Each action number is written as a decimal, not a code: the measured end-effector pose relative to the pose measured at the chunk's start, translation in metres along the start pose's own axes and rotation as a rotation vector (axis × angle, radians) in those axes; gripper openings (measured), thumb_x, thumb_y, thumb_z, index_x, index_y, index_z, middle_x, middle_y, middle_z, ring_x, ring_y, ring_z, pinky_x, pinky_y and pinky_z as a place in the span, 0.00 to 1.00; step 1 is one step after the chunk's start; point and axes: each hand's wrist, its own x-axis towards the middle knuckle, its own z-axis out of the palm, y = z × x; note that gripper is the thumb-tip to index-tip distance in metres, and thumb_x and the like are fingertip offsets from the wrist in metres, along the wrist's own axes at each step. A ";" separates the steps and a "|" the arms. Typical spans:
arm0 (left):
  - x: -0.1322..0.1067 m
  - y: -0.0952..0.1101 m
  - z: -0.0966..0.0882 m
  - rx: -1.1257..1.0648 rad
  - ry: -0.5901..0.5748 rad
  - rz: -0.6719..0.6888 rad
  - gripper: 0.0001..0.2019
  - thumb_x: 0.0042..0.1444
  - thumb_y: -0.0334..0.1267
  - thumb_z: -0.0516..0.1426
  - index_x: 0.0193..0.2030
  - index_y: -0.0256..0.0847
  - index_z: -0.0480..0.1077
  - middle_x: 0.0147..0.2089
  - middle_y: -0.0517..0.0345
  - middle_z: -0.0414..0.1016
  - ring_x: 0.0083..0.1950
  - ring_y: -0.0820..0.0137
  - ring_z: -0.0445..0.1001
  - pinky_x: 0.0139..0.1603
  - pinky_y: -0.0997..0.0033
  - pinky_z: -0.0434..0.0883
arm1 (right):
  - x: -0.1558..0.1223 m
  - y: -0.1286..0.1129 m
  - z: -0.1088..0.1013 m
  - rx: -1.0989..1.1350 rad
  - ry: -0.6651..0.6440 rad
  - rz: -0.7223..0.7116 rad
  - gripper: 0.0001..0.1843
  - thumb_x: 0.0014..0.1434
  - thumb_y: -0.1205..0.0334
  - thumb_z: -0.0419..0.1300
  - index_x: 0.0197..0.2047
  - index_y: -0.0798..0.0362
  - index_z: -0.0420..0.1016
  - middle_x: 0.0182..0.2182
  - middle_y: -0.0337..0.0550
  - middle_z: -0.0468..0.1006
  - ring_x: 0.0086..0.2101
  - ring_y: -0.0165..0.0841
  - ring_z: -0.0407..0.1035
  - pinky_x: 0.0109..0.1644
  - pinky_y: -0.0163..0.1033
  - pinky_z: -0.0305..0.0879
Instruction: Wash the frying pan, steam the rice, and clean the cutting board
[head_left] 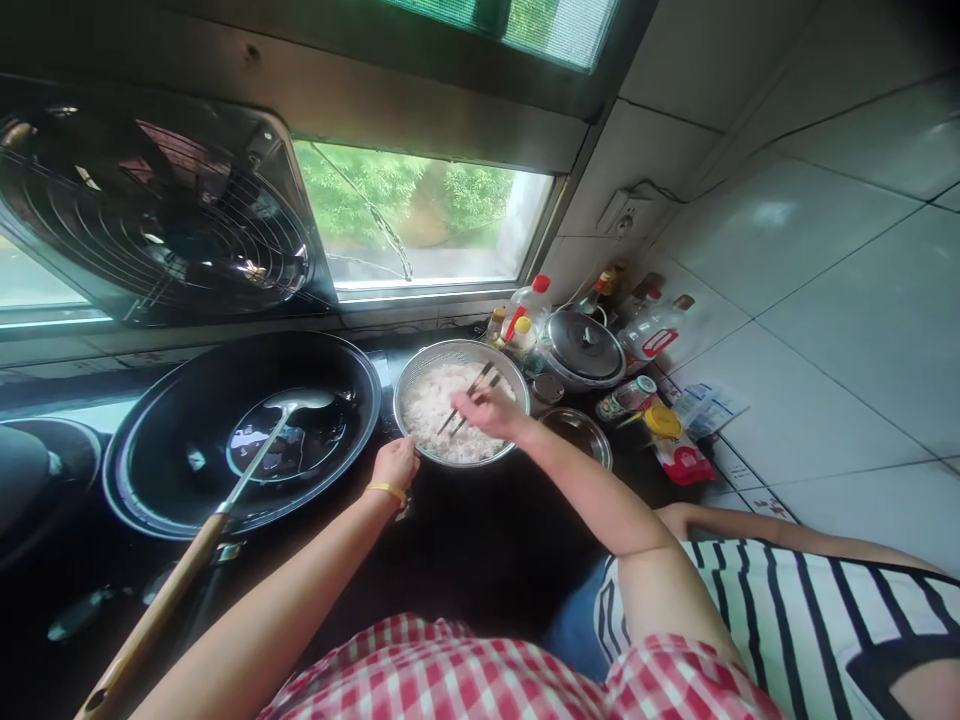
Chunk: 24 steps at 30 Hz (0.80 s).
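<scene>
A metal strainer bowl (420, 365) full of white cooked rice (439, 410) stands on the dark counter. My left hand (395, 462) grips its near rim, fingers curled; a yellow band circles that wrist. My right hand (484, 408) is over the rice, closed on a pair of chopsticks (471, 390) whose tips poke into the rice. To the left sits a large black wok (150, 450) holding dark liquid, with a ladle (304, 400) resting in it on a long wooden handle (161, 605).
Behind the bowl stand oil and sauce bottles (529, 305), a lidded steel pot (583, 350), a small metal bowl (579, 432), jars and packets (675, 450). A wall fan (150, 210) is beside the window. Another person in a striped shirt (787, 620) stands close on my right.
</scene>
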 end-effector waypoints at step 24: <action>0.002 -0.001 0.002 -0.022 0.012 0.026 0.11 0.49 0.40 0.50 0.20 0.39 0.57 0.10 0.67 0.52 0.11 0.80 0.46 0.12 0.79 0.44 | -0.030 0.016 -0.031 -0.155 0.314 0.073 0.20 0.62 0.56 0.44 0.26 0.53 0.69 0.21 0.40 0.72 0.26 0.29 0.68 0.31 0.32 0.60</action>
